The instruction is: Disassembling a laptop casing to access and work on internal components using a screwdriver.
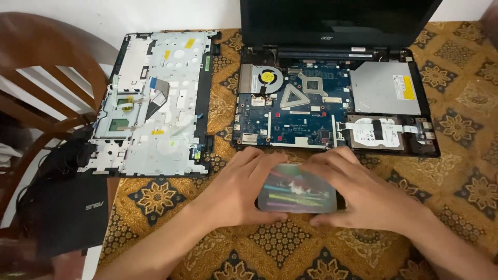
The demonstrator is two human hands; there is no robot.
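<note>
Both hands rest on a small clear plastic case (296,189) holding several colourful tools, which lies on the patterned tablecloth near the front. My left hand (241,189) grips its left end, my right hand (358,189) its right end. Just beyond the case sits an opened black laptop (332,103) with its blue motherboard (295,111), fan (267,79), silver optical drive (385,88) and hard drive (373,132) exposed. Its screen (337,21) stands upright at the back.
The laptop's removed top cover (155,103) lies upside down at the left, overhanging the table edge. A wooden chair (46,78) stands at the far left. A second closed black laptop (72,207) and cables sit low at the left. Patterned cloth (456,171) covers the table.
</note>
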